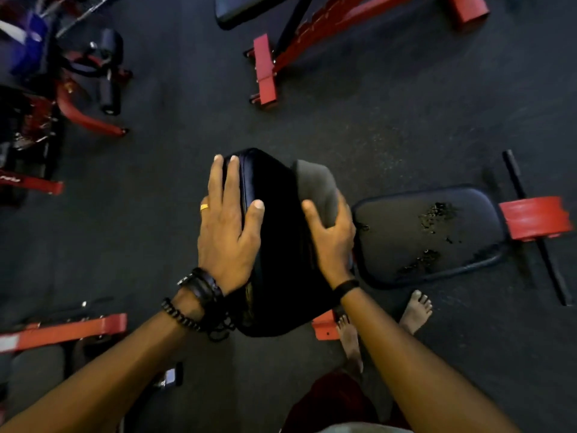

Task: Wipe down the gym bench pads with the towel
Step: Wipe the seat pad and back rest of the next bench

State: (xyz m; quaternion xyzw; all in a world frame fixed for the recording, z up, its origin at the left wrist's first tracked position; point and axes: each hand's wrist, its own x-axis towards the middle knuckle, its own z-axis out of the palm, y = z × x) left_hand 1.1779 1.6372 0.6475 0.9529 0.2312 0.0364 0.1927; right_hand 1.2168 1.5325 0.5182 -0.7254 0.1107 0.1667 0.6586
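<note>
A black raised back pad (pixel 278 232) of a gym bench stands in the centre of the head view. My left hand (pixel 229 226) grips its left edge, fingers wrapped around the side and thumb on the face. My right hand (pixel 331 235) presses a grey towel (pixel 315 185) against the pad's right side. To the right lies the bench's flat seat pad (pixel 406 226), dark blue-black with worn, cracked patches. My bare feet (pixel 415 310) stand just below the seat pad.
Red bench feet (pixel 535 217) and a black crossbar (pixel 537 229) are at the right. Another red-framed bench (pixel 265 70) stands at the top, more red machines (pixel 78 110) at the left, a red bar (pixel 65 332) at the lower left. Dark rubber floor (pixel 187 135) lies between.
</note>
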